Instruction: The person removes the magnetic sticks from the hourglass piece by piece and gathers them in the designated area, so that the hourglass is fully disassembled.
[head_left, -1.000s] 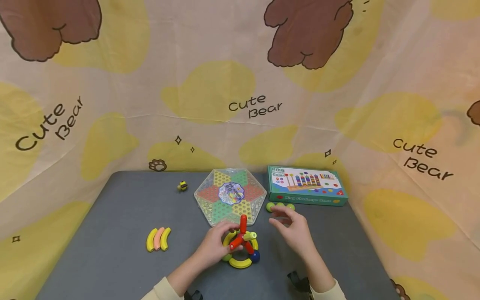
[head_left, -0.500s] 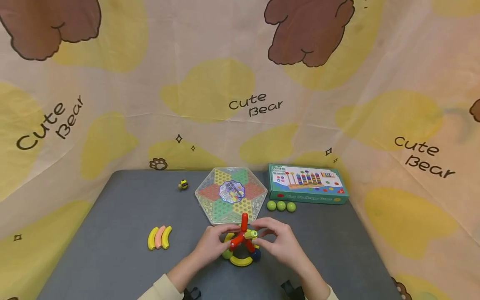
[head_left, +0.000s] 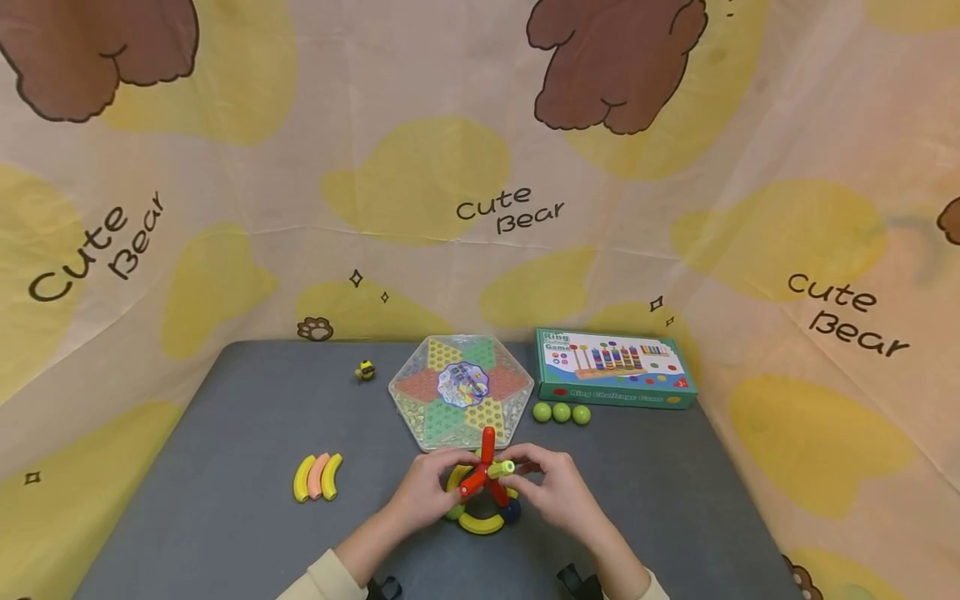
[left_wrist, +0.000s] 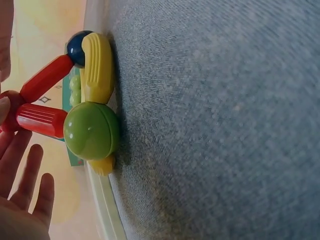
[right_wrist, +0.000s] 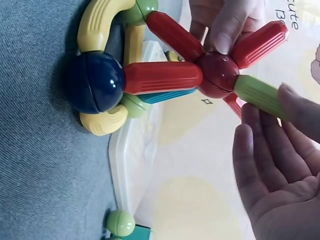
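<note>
A magnetic stick-and-ball structure stands on the grey table. Its base ring joins yellow curved sticks (head_left: 481,525) with a dark blue ball (right_wrist: 95,82) and green balls (left_wrist: 91,131). Red sticks (right_wrist: 162,77) and one blue stick (right_wrist: 172,95) slope up to a dark red ball (right_wrist: 218,75); more red sticks point outward from it. My left hand (head_left: 423,487) grips the red ball, its thumb against it in the right wrist view. Between thumb and fingers my right hand (head_left: 558,493) pinches a light green stick (right_wrist: 260,95), whose inner end meets the red ball.
Two yellow curved sticks (head_left: 303,478) and a pink one (head_left: 318,477) lie at left. Behind the structure is a hexagonal checkers box (head_left: 408,417). Three green balls (head_left: 562,412) sit before a Ring Challenge Game box (head_left: 615,369). A small bee figure (head_left: 365,371) stands at back left.
My right hand has come in leftward from near the green balls and taken hold of the light green stick. My left hand has stayed at the red ball.
</note>
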